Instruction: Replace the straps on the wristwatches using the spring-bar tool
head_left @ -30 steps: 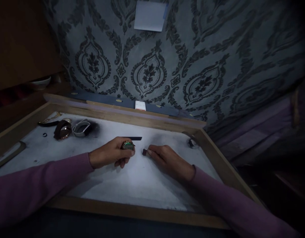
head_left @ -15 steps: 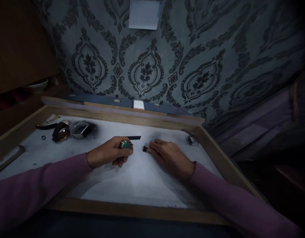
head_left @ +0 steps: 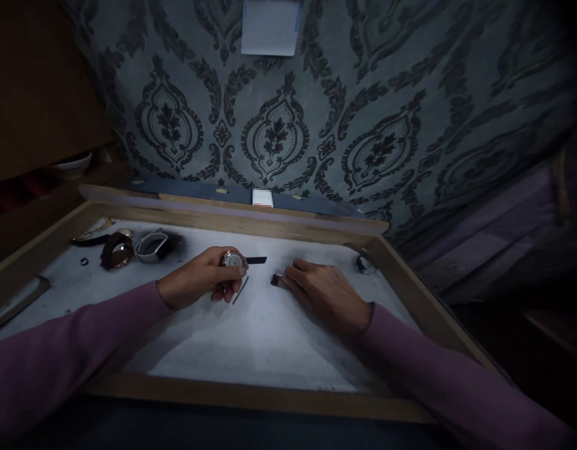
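Observation:
My left hand (head_left: 217, 275) is closed around a round wristwatch (head_left: 232, 259), the pale, silvery face of its case turned up. A flat black strip like a watch strap (head_left: 257, 260) lies just beyond the fingertips; I cannot tell whether it joins the watch. Below the fingers is a thin dark strip (head_left: 240, 290) on the white surface. Across a small gap, my right hand (head_left: 323, 294) pinches a small brush (head_left: 277, 280) with a dark tip and pale metal band, pointing left towards the watch. Its handle is hidden in the fingers.
A shallow wooden tray (head_left: 250, 390) with a white base surrounds both hands. Left inside it are a brown-strapped watch (head_left: 117, 250), a pale-strapped watch (head_left: 152, 245) and a curved band (head_left: 19, 303). Another watch (head_left: 363, 264) lies right. Patterned wallpaper (head_left: 275, 134) rises behind.
The watch has turned over in my left hand, from a green dial to a silvery side, and moved slightly up and left. The thin dark strip now shows. My right hand is almost still.

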A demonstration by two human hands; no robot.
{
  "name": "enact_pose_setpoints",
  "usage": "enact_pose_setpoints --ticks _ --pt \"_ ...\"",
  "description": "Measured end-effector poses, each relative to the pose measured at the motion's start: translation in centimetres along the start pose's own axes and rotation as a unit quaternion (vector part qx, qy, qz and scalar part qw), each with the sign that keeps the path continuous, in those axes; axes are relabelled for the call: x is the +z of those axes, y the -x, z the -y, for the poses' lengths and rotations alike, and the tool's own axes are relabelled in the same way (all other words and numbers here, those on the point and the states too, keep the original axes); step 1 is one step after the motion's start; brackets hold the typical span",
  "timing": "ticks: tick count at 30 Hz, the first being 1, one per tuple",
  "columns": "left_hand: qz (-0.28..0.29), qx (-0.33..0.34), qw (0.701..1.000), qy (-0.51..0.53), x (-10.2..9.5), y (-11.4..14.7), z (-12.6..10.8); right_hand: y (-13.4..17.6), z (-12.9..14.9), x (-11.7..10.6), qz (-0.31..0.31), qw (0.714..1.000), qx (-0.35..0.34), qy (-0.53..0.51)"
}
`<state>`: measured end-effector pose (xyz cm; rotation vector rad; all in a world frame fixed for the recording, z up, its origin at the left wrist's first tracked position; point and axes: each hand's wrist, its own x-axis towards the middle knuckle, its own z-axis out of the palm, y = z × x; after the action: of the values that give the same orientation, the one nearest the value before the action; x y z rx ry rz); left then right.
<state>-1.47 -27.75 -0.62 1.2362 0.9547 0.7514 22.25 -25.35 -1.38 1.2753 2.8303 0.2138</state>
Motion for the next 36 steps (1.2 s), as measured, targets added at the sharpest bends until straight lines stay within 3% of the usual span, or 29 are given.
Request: enact_pose_setpoints --ticks 7,11,16,23,36 --pt "-0.014 -0.016 1.0 0.015 0.0 0.1 -0.6 0.0 -0.3 -0.3 -0.015 1.0 0.021 0.005" --pt "-0.006 -0.019 0.999 0.03 -0.1 0.1 -0.6 0.0 -0.7 -0.2 -0.086 0.995 0.04 -0.008" --pt "0.007 -0.013 0.999 0.037 -0.3 0.0 -0.4 0.3 -0.1 -0.1 -0.127 0.987 -0.052 -0.085" --pt "0.012 0.0 1.0 0.025 -0.7 -0.1 -0.1 0.9 1.5 -0.5 -0.058 0.979 -0.153 -0.117" --pt "0.05 0.02 0.998 -0.033 -0.8 -0.1 0.2 0.7 1.6 -0.8 0.001 0.982 -0.145 -0.122"
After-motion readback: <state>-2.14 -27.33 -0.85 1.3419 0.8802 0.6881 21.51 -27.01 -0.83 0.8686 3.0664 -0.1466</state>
